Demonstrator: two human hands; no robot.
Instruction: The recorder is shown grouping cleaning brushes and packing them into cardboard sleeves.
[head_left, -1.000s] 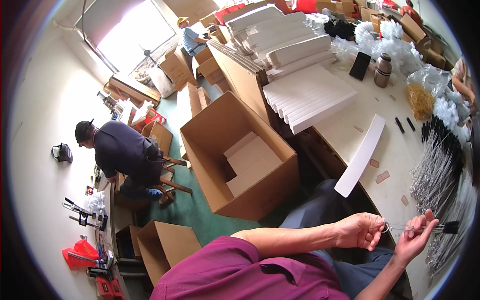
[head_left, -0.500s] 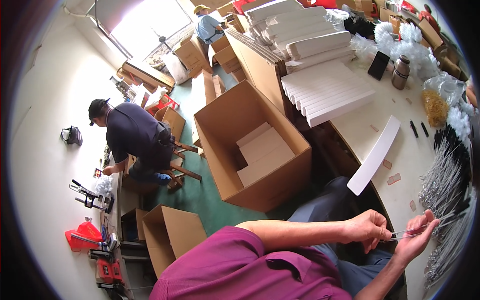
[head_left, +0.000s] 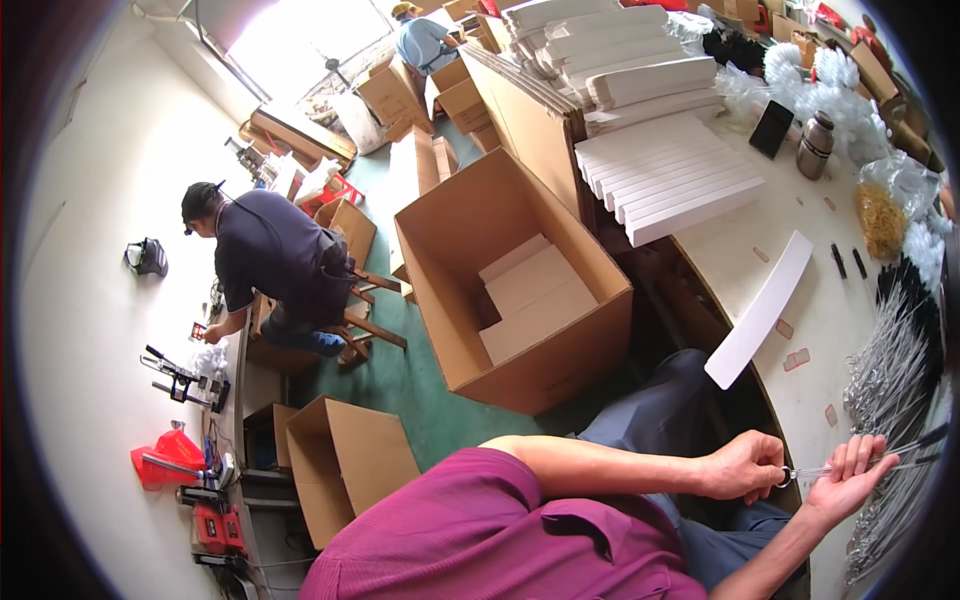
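Observation:
My left hand (head_left: 745,468) is closed in a pinch at the looped end of a few thin wire-stemmed brushes (head_left: 815,471). A small dark ring (head_left: 785,478) shows at its fingertips. Palm up, my right hand (head_left: 848,475) has its fingers curled over the wire stems. Beyond it the stems run on to dark bristle ends at the right. Right beside that hand lies a large heap of wire-stemmed brushes (head_left: 885,370) with black bristles. A long white card strip (head_left: 760,310) rests at the table edge, partly overhanging it.
Stacked white folded cartons (head_left: 670,180), a phone (head_left: 771,130), a metal flask (head_left: 815,146) and two black pens (head_left: 849,261) lie on the table (head_left: 745,235). Left of it stands a large open cardboard box (head_left: 520,375). A co-worker (head_left: 275,250) sits at the left bench.
The fingers of my right hand have curled over the wires, having been more outstretched. The looped wire end and ring now show at my left fingertips. The whole view has shifted slightly.

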